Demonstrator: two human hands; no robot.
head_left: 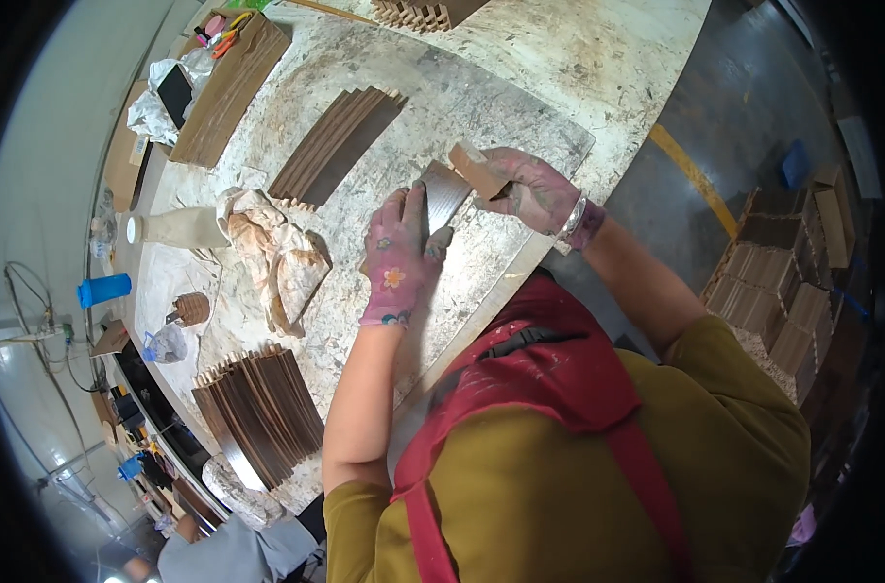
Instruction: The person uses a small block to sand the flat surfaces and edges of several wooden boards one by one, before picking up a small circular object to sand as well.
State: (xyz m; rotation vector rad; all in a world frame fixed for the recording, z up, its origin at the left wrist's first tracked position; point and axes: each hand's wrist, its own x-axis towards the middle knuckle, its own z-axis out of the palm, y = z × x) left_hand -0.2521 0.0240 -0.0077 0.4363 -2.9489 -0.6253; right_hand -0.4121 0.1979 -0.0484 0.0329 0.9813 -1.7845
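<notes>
My left hand (394, 257), in a purple flowered glove, grips a short dark wooden board (445, 199) near the table's front edge. The fingers lie along the board's left side, and the thumb is on its near end. At the board's far end is my right hand (535, 194), gloved too, with fingers closed on a tan folded piece (479, 170) that looks like sandpaper. The piece is tilted up at the board's edge; whether it touches the board I cannot tell. Beyond my left hand, a row of brown boards (336, 146) lies side by side on the worn work table (520, 117).
Left of my hands lie a stained rag (268, 257) and a whitish bottle (180, 228). A bigger stack of dark boards (258, 413) stands near my left forearm. A cardboard box (234, 92) sits far left. On the right, bundled boards (763, 272) are piled beyond the table edge.
</notes>
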